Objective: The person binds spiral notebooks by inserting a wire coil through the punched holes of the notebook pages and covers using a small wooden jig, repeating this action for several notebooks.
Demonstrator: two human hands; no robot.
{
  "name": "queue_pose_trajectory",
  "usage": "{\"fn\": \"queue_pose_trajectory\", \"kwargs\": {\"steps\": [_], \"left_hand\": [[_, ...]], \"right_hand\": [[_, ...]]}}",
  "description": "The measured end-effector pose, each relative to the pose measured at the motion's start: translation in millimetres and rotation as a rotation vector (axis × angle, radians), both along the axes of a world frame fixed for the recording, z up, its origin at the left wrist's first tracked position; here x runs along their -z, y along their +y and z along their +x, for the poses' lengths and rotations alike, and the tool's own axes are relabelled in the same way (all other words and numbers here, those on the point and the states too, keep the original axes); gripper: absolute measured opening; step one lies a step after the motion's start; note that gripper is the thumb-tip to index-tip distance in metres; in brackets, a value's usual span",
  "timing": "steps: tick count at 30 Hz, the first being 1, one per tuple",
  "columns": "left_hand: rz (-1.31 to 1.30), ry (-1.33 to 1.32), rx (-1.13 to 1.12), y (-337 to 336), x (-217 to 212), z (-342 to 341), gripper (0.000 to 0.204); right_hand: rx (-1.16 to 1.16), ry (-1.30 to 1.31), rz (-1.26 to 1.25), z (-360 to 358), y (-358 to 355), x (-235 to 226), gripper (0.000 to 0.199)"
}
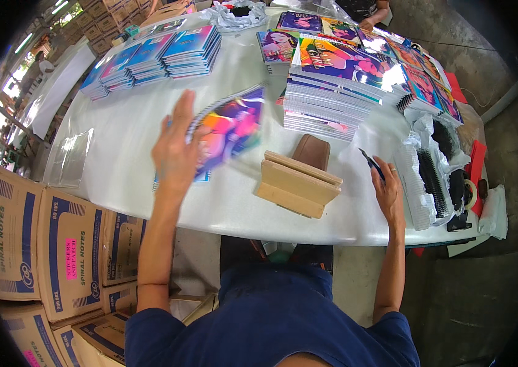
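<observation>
A spiral notebook [237, 125] with a purple, pink and orange cover is tilted above the table, its wire edge against my left hand [176, 150]. That hand is closed on it, and the notebook is slightly blurred. Under it, part of a blue-covered notebook [201, 177] shows on the table. On the right, my right hand [387, 191] grips small dark-handled pliers [369, 160], jaws pointing up and left. Between my hands stands a wooden stand [299, 186] made of boards, with a brown block-like piece [312, 151] behind it.
Stacks of blue notebooks [193, 55] stand at the far left, and a tall pile of colourful notebooks [332, 101] at the back. Black spiral coils [433, 177] lie in white wrapping at right. Cartons [75, 251] stand left; a co-worker's hand [367, 24] is beyond the table.
</observation>
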State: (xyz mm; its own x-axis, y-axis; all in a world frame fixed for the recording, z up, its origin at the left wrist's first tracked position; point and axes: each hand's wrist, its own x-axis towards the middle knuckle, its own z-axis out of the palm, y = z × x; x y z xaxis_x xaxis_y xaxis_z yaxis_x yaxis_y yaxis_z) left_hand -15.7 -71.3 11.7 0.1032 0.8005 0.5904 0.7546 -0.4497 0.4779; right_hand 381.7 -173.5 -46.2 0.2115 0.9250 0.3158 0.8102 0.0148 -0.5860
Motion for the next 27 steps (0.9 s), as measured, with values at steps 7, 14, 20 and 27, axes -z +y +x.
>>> {"fn": "queue_pose_trajectory", "kwargs": {"steps": [7, 14, 20, 27], "left_hand": [[-0.226, 0.457, 0.085, 3, 92, -66, 0.078], [-0.414, 0.366, 0.177, 3, 101, -60, 0.086], [-0.141, 0.195, 0.178, 7, 87, -38, 0.074], [-0.022, -0.065, 0.292, 22, 55, 15, 0.069]], "right_hand": [[0.002, 0.013, 0.258, 79, 40, 54, 0.029], [0.152, 0.587, 0.128, 67, 144, -105, 0.052], [0.135, 0.578, -0.291, 55, 187, -121, 0.041], [0.157, 0.527, -0.140, 60, 195, -125, 0.024]]}}
